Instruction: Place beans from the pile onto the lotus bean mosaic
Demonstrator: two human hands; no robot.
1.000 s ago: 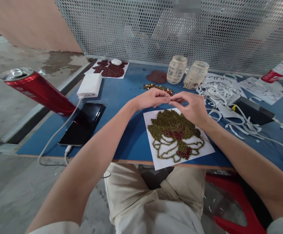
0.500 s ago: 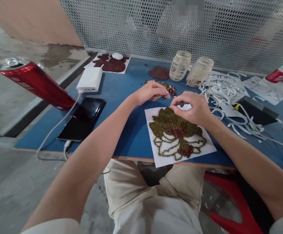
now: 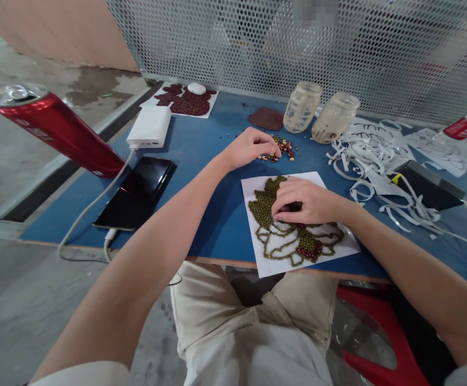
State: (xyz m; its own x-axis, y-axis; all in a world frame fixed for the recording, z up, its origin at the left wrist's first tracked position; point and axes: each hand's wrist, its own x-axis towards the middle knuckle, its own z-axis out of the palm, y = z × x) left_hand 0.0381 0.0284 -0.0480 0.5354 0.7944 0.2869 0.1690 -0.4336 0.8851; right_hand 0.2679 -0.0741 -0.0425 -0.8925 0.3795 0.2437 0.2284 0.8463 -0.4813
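My left hand [image 3: 250, 147] hovers at the near-left side of a small heap of mixed red, yellow and dark beans [image 3: 287, 149]. Its fingers are curled, with thumb and forefinger close together; anything between them is too small to make out. On the table's front edge lies a white paper sheet [image 3: 272, 266] carrying a flower-like picture made of green beans [image 3: 262, 208] and red beans [image 3: 309, 250]. My right hand [image 3: 306, 199] is over the picture's middle, fingers bent down in a pinch at the bean surface. It covers part of the design, and its grip is hidden.
Left of me are a tilted red can [image 3: 62, 134], a white power bank [image 3: 150, 126] and a cabled phone [image 3: 136, 194]. Behind the heap stand two jars [image 3: 302, 107]. Paper strips [image 3: 364, 155] and a black box [image 3: 432, 183] lie right. A perforated metal screen [image 3: 225, 48] closes the back.
My right hand has moved from the picture's top edge, near the heap, down onto its middle. My left hand stays by the heap. The view has shifted slightly.
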